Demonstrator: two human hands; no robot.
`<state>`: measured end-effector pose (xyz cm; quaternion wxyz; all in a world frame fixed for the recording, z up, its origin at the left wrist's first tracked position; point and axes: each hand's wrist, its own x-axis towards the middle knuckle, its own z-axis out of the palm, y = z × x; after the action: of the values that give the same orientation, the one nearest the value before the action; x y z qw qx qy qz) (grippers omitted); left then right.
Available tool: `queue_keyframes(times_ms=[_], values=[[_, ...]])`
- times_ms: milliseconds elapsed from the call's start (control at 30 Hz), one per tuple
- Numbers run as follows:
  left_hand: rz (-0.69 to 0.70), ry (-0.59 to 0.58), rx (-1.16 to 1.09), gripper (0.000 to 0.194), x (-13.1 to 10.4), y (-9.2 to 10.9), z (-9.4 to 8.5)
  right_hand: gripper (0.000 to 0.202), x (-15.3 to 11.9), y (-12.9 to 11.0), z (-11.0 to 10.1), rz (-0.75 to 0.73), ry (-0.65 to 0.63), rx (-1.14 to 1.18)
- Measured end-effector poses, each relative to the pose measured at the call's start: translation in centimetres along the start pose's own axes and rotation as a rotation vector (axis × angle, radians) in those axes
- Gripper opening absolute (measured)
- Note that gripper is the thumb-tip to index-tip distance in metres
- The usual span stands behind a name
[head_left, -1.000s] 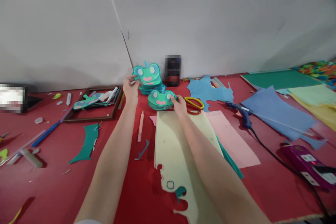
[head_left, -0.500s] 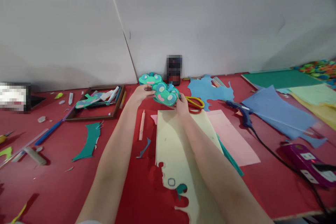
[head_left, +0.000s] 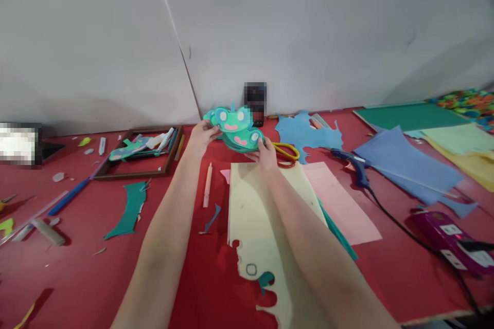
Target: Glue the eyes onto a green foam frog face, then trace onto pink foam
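Note:
Two green felt frog faces with pale eyes and pink mouths are held up near the back of the table. My left hand (head_left: 204,137) grips the edge of the upper frog face (head_left: 232,119), its fingers closed at the left side. Pinched at the right edge by my right hand (head_left: 265,153) is the lower frog face (head_left: 243,139), which looks like part of a stack. The upper face overlaps the lower one. Beneath my right forearm lies a cream felt sheet (head_left: 250,200) with cut-out edges.
On the red table (head_left: 88,277), a wooden frame (head_left: 131,175) holding felt pieces and pens lies left. Yellow-handled scissors (head_left: 287,150) lie beside my right hand. Farther right are blue felt (head_left: 409,164), a glue gun (head_left: 360,169) with its cord and a purple device (head_left: 451,241). A white partition (head_left: 309,36) stands behind.
The frog face at my left hand, earlier behind and left, has moved right and forward over the other. The other frog face now sits lower and partly covered.

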<state>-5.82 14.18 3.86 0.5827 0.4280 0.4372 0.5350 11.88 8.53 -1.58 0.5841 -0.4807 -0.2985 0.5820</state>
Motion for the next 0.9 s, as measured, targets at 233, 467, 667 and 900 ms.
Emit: queue_keyframes(times_ms=[233, 467, 667, 900], values=[[0.100, 0.227, -0.222, 0.009, 1.4, 0.9, -1.7, 0.036, -0.2, -0.3, 0.2, 0.016, 0.002, 0.009], [-0.017, -0.050, 0.060, 0.031, 0.2, 0.6, -0.7, 0.040, -0.2, -0.5, 0.3, 0.009, 0.016, -0.003], [0.032, -0.063, 0.367, 0.037, 0.7, -1.7, 0.4, 0.038, 0.0, -0.4, 0.2, 0.013, 0.027, 0.003], [0.078, -0.007, 0.492, 0.029, 1.2, -2.7, 0.1, 0.042, -0.3, -0.7, 0.5, 0.007, 0.038, -0.006]])
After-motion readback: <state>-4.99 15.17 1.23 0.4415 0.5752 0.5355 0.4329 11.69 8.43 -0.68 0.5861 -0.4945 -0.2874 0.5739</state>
